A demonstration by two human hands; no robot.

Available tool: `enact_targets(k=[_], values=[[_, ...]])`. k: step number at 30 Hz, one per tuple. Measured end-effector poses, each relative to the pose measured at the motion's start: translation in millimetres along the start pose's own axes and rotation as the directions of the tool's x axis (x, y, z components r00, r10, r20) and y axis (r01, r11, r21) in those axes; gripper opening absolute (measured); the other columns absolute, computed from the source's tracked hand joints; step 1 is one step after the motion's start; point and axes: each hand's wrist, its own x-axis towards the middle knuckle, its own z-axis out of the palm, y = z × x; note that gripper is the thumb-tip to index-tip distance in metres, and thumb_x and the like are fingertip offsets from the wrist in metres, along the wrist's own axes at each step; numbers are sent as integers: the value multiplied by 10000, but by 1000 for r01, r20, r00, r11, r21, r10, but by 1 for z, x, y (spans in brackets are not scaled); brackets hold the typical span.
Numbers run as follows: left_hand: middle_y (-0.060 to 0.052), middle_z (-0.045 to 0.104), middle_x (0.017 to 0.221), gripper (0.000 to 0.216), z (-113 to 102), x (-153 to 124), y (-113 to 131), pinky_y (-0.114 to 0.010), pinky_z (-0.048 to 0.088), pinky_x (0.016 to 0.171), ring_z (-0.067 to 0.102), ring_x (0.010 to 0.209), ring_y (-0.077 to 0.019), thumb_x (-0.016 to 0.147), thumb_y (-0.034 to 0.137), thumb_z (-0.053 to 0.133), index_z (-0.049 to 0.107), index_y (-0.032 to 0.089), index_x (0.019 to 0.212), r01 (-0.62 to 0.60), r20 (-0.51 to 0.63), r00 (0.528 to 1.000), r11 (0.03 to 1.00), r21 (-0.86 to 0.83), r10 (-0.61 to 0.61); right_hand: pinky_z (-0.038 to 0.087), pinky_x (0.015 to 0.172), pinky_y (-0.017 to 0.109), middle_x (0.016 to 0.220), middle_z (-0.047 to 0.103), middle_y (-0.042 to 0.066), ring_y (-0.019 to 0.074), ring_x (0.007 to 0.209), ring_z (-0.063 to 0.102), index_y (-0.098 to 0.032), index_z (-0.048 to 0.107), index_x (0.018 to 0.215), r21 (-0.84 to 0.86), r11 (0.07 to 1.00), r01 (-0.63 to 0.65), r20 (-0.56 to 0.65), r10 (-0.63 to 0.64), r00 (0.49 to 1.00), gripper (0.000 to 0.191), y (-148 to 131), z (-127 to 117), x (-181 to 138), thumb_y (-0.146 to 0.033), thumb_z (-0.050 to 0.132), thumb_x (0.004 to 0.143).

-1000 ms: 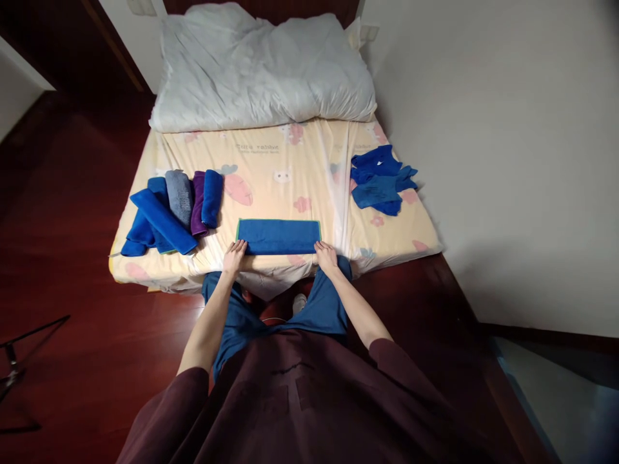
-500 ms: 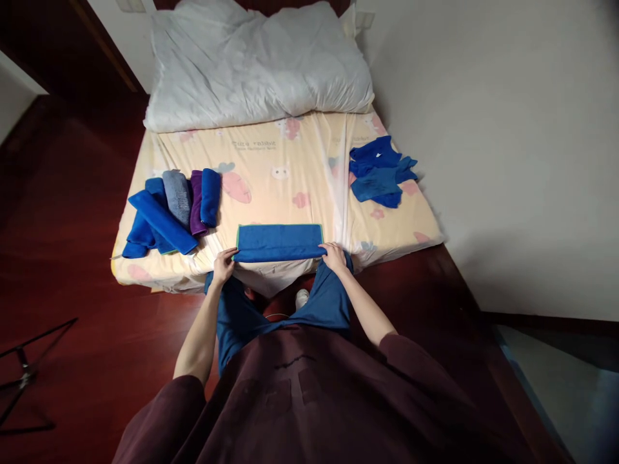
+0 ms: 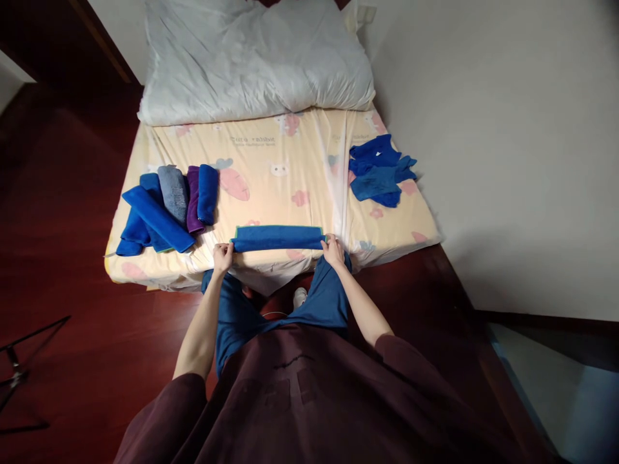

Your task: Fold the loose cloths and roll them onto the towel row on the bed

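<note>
In the head view, a blue towel (image 3: 278, 239) with thin green edging lies as a long, narrow strip along the near edge of the bed (image 3: 271, 187), its near side turned over in a fold. The left hand (image 3: 223, 257) pinches its left end; the right hand (image 3: 333, 250) pinches its right end.

White bedding (image 3: 256, 58) (puffy, creased) lies on a patterned sheet (image 3: 271, 200)
</note>
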Motion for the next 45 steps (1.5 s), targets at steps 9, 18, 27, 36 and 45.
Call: enact_targets(k=[9,18,27,36,45], values=[[-97,548,880,365,2,7,3,-478,448,1079,546,1078,-287,945,484,512,606,217,713,-4,-35,999,997,72,7,494,990,448,1135,713,178,331,1151,642,-175,520,1411,-111,994,-21,25,24,999,417,-9,-2,1,-356,482,1037],[-193,563,1312,368,-12,-6,31,-531,412,1129,512,1288,-338,963,439,533,645,165,1182,-251,-4,966,946,207,257,396,1116,474,1412,601,171,308,1317,508,-143,560,1404,-127,963,237,-143,-254,956,436,-10,-2,-16,-215,411,1001],[-133,472,1581,622,-4,-21,35,-510,296,1259,365,1517,-291,881,142,438,506,160,1500,-549,421,806,791,269,416,335,1203,472,1570,499,120,286,1445,442,-124,552,1472,-197,837,510,121,-496,860,528,-10,12,-19,-170,477,952],[-211,563,1481,654,11,3,43,-565,276,1255,435,1475,-309,870,41,367,497,103,1508,-544,422,814,778,315,399,385,1168,467,1511,542,188,299,1440,480,-85,583,1443,-288,846,449,178,-414,893,566,-23,11,3,-26,487,889],[-131,618,1443,623,-26,-18,5,-479,393,1216,547,1384,-276,770,84,467,644,168,1361,-529,489,785,822,210,380,445,1168,416,1382,673,102,237,1335,585,-192,697,1332,-110,874,473,200,-447,872,531,11,7,-17,-6,556,855]])
